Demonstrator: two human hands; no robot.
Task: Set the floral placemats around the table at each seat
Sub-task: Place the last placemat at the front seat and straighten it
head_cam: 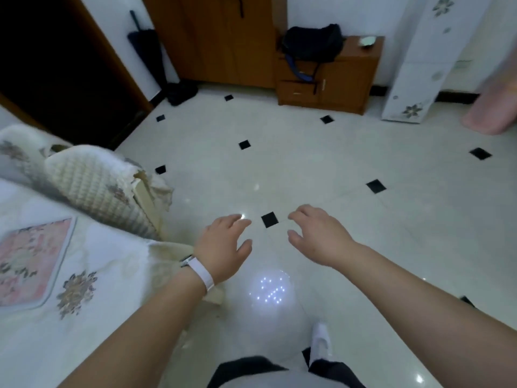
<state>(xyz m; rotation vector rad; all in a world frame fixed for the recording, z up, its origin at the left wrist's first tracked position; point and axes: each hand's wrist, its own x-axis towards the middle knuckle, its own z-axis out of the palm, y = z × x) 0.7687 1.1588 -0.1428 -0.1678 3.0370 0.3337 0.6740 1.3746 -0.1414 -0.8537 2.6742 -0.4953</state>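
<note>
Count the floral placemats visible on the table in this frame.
1. A pink floral placemat lies on the table at the frame's left edge, partly cut off; others may lie out of view.

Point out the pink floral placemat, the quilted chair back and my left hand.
floral placemat (30,261): head view, middle of its pink field.
quilted chair back (95,189): head view, centre of the cream cover.
left hand (223,245): head view, back of the hand.

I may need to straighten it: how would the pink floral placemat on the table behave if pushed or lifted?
Probably light and thin: the placemat lies flat with almost no visible thickness. Lifted by one corner, it would likely bend or droop. Pushed, it might drag and wrinkle the soft-looking tablecloth under it.
</note>
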